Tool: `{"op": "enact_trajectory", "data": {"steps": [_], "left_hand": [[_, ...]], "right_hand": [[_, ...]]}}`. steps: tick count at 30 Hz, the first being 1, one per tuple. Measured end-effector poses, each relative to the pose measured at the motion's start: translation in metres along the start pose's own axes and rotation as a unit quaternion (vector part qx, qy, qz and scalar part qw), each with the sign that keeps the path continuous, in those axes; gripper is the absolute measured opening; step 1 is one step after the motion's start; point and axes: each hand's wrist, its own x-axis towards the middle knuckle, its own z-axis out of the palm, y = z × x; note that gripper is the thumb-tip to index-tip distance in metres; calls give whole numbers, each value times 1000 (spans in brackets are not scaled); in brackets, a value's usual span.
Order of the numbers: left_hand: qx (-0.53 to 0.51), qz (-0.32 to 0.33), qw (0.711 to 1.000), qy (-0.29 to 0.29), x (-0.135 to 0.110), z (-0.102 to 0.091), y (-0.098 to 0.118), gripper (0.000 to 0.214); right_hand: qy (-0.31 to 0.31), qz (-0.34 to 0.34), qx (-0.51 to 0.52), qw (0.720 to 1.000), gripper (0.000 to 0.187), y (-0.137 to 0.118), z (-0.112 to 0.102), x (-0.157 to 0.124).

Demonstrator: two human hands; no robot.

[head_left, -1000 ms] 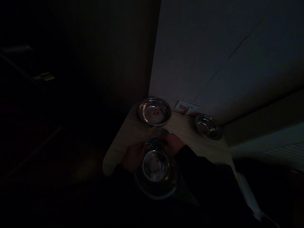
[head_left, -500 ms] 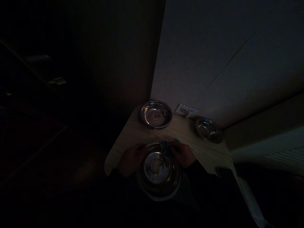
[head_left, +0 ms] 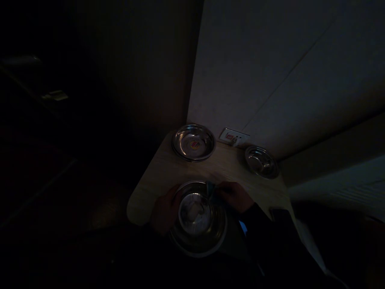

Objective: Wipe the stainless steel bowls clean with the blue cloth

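Right hand (head_left: 236, 196) has slid rightward, grip holding cloth (head_left: 210, 188) at the round bowl (head_left: 195, 216), mouth up in the left hand's (head_left: 165, 209) grip

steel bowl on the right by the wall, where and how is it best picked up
Probably best by its near rim, thumb inside and fingers underneath, coming from the person's side. The steel bowl sits open side up, its rim offering an edge to pinch, and the wall is close behind its far side. The right hand is nearer but holds a cloth.
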Motion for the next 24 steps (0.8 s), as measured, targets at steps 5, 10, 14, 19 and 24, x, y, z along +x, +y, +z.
{"op": "enact_trajectory", "data": {"steps": [5,10,14,19,24], "left_hand": [[23,24,999,-20,8,1,-2,43],[26,20,999,-7,6,3,-1,43],[29,-2,1000,-7,5,2,3,44],[39,31,998,-44,10,-1,7,41],[57,54,996,-34,12,-1,2,41]], "right_hand": [[-37,-27,-27,999,18,-32,11,39],[-56,-29,-25,998,19,-29,7,35],[-68,10,-1,998,19,-1,-10,7],[-57,12,-43,997,19,-7,-8,13],[-70,-38,-85,993,16,-50,15,53]]}}
